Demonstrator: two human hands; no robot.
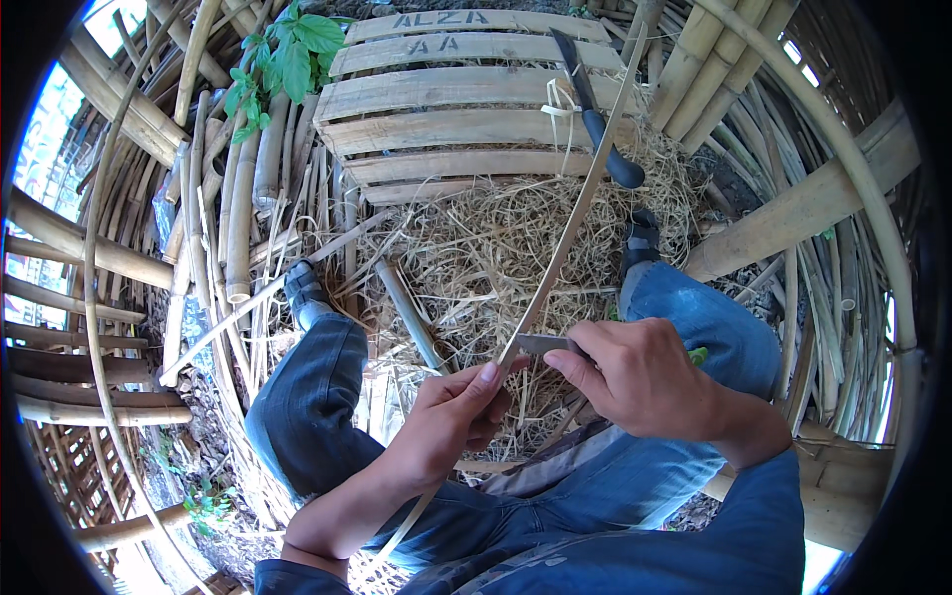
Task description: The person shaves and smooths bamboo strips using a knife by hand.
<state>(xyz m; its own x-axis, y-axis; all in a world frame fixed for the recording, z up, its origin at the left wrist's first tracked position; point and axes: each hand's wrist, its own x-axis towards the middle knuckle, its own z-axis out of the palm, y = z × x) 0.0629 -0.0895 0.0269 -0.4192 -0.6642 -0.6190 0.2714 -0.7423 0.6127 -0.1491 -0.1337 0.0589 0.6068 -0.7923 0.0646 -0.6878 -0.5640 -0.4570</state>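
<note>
A long, thin bamboo strip (566, 243) runs from over the slatted crate down between my knees, its lower end passing under my left forearm. My left hand (451, 415) is closed on it, thumb on top, just below a knife (541, 344). The knife's short grey blade points left and meets the strip. Its handle is hidden inside my right hand (645, 375), which is wrapped round it with the thumb along the near side. Curled bamboo shavings (476, 258) lie in a heap beneath the strip.
A slatted wooden crate (436, 132) stands ahead, with a dark-handled machete (595, 119) lying across its right side. Bamboo poles (793, 223) and split lengths flank me. A short bamboo piece (409, 315) rests by my left leg; a green-leaved plant (293, 59) grows at far left.
</note>
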